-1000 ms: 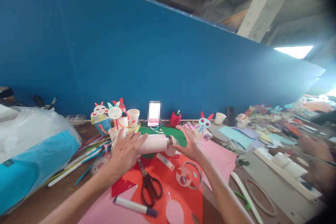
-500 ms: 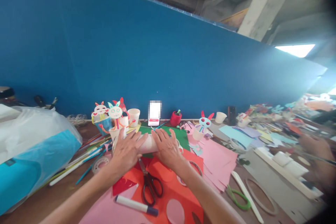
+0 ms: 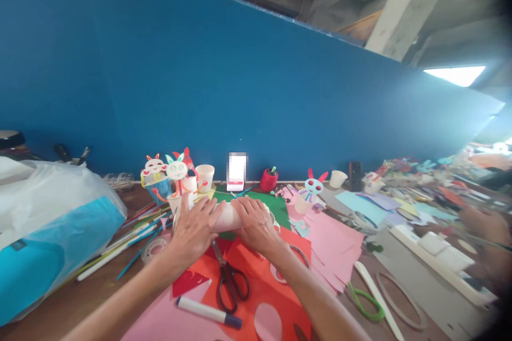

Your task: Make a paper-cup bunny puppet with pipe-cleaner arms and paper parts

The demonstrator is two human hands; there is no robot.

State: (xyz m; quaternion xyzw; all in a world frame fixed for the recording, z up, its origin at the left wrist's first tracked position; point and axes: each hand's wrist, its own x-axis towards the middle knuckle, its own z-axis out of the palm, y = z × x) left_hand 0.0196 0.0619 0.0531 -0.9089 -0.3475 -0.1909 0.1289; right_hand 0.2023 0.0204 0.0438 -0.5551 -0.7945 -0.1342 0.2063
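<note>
Both hands lie over a white, cup-like cylinder [image 3: 228, 217] on its side, above the green and red paper. My left hand [image 3: 197, 225] presses on its left part, fingers curved over the top. My right hand [image 3: 255, 225] covers the right part in the same way; a white rim shows just beyond it. The cylinder's ends are mostly hidden. Black-handled scissors [image 3: 231, 283] lie on the red paper [image 3: 276, 272] below the hands. Nearer me are a white marker with a dark blue cap [image 3: 208, 313] and a pink paper oval [image 3: 268, 322].
Paper-cup rabbit figures [image 3: 176, 170] stand at the back left, another [image 3: 314, 186] at the right. A phone [image 3: 236, 171] leans at the blue partition. A plastic bag [image 3: 60, 234] fills the left side. A power strip [image 3: 442, 264] lies right, near another person's hand [image 3: 486, 229].
The view has shifted very slightly. My hands stay on the cylinder, with the right fingers a little closer together. A red piece now shows near the other person's hand.
</note>
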